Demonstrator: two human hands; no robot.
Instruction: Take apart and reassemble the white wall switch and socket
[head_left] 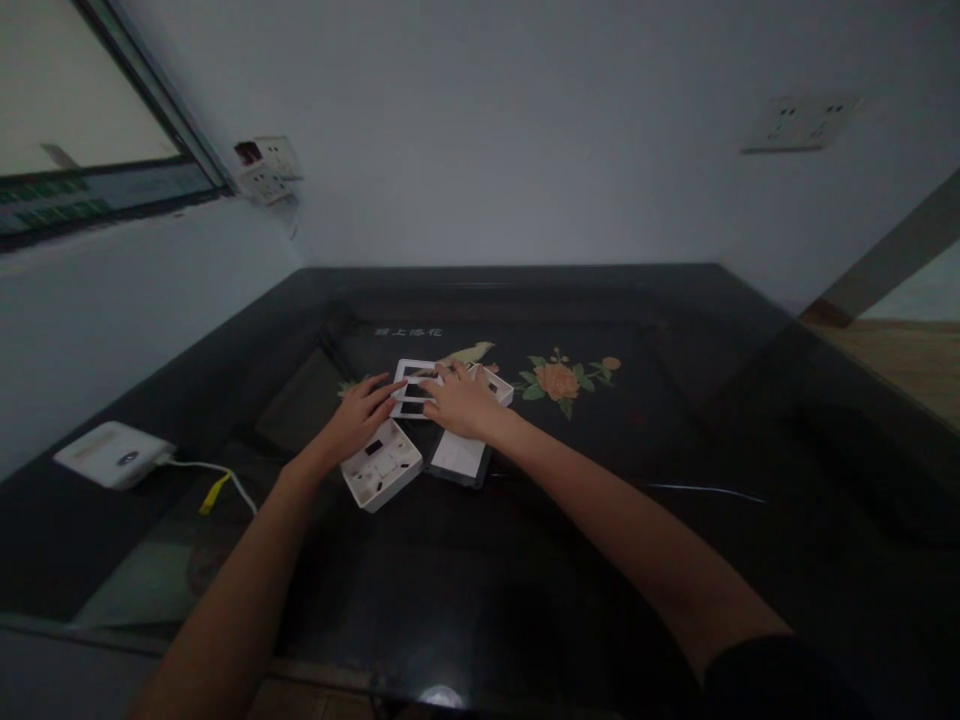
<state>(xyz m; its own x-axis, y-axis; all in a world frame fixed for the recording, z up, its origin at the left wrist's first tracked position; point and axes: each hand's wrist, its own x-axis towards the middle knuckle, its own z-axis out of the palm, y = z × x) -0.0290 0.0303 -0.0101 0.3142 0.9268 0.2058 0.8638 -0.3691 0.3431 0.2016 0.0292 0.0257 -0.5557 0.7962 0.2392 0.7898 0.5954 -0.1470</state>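
Observation:
A white rectangular frame with window openings (409,369) lies on the dark glossy table, with both hands over it. My left hand (364,410) rests at its left edge, fingers stretched out. Across its right side lies my right hand (459,398), fingers spread. Just below my left hand sits an open white plastic wall box (381,468), its hollow side up. Under my right wrist is a flat piece with a white face and dark edge (460,457). Another white box-like part (499,388) shows partly behind my right hand.
A white device (112,452) with a white cable and yellow tag (215,492) lies on the left of the table (600,600). Wall sockets (274,165) are at back left, and a double socket (806,122) at right. A thin pale line (709,489) crosses the right tabletop.

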